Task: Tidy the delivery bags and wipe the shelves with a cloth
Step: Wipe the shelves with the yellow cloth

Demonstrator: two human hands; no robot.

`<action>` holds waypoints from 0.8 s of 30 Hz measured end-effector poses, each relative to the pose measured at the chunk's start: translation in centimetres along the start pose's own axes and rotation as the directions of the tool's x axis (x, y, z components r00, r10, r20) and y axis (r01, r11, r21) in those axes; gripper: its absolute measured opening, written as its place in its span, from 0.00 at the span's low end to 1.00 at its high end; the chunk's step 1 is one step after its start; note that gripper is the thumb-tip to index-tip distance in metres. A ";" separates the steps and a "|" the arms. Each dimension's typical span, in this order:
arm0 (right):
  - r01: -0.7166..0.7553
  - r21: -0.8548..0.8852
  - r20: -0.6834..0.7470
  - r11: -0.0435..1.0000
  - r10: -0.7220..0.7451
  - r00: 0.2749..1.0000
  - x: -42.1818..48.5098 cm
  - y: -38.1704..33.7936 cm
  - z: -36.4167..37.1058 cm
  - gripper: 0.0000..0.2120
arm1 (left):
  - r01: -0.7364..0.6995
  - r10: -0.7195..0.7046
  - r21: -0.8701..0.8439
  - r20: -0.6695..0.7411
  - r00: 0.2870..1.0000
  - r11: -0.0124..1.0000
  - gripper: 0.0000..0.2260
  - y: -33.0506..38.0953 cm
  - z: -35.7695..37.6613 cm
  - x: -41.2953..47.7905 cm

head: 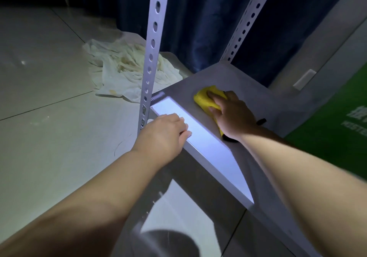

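Note:
A grey metal shelf (258, 90) runs from the centre to the lower right, with a bright patch of light along its front edge. My right hand (232, 113) presses a yellow cloth (204, 98) flat on the shelf top, fingers spread over it. My left hand (164, 131) rests on the shelf's front edge near the left post, fingers curled over the rim and holding nothing else. A crumpled white bag (123, 68) lies on the floor behind the left post.
Two perforated white uprights (153, 44) (250, 18) rise from the shelf corners. A dark blue curtain (198, 28) hangs behind. A green panel with white lettering (341, 121) stands at the right. Pale floor tiles (49, 98) spread to the left.

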State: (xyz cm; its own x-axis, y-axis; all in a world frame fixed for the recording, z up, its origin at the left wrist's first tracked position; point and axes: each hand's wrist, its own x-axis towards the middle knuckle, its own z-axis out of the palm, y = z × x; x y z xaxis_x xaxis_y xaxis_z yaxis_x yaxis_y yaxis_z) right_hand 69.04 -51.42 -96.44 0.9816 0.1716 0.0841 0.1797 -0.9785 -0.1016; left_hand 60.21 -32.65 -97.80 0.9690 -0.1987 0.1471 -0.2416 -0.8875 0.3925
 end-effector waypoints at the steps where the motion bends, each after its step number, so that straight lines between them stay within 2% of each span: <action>1: -0.063 -0.042 -0.016 0.997 0.062 0.998 -0.3 -0.7 0.3 0.21 | -0.004 0.004 0.005 -0.005 1.000 1.000 0.16 0.1 0.0 0.0; 4: -0.110 -0.063 -0.004 0.992 0.110 0.994 -1.4 -2.2 0.3 0.19 | -0.020 0.020 0.003 0.003 1.000 1.000 0.16 0.7 -0.1 -0.4; 8: 0.012 -0.058 0.019 0.998 -0.011 1.000 -4.6 -1.9 -0.3 0.20 | 0.030 -0.029 0.011 -0.037 0.999 0.999 0.15 1.6 -0.8 -1.9; 12: 0.074 0.076 0.055 0.994 -0.078 0.995 -8.0 -1.7 -1.0 0.21 | 0.003 -0.007 -0.037 -0.090 0.996 0.999 0.13 3.0 -1.0 -4.5; 18: 0.102 0.115 0.063 0.988 -0.110 0.992 -12.3 -0.9 -2.2 0.21 | 0.056 -0.057 -0.073 -0.016 0.998 0.996 0.12 3.9 -1.0 -8.5; 21: 0.087 0.095 0.137 0.992 -0.099 0.986 -14.9 -0.6 -3.2 0.21 | 0.113 -0.110 -0.069 0.048 0.993 0.991 0.12 4.7 -2.0 -9.7; 24: 0.054 0.111 0.299 0.992 -0.086 0.950 -17.1 -0.4 -5.3 0.20 | 0.162 -0.152 -0.081 0.111 0.982 0.984 0.12 6.5 -4.4 -10.9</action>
State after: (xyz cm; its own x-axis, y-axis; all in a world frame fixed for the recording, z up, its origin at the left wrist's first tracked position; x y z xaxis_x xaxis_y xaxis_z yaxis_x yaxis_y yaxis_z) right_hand 51.80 -54.55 -92.59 0.9369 0.2811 -0.2079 0.2388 -0.9488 -0.2066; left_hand 47.85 -34.41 -92.90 0.9942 -0.1060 -0.0163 -0.0850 -0.8714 0.4831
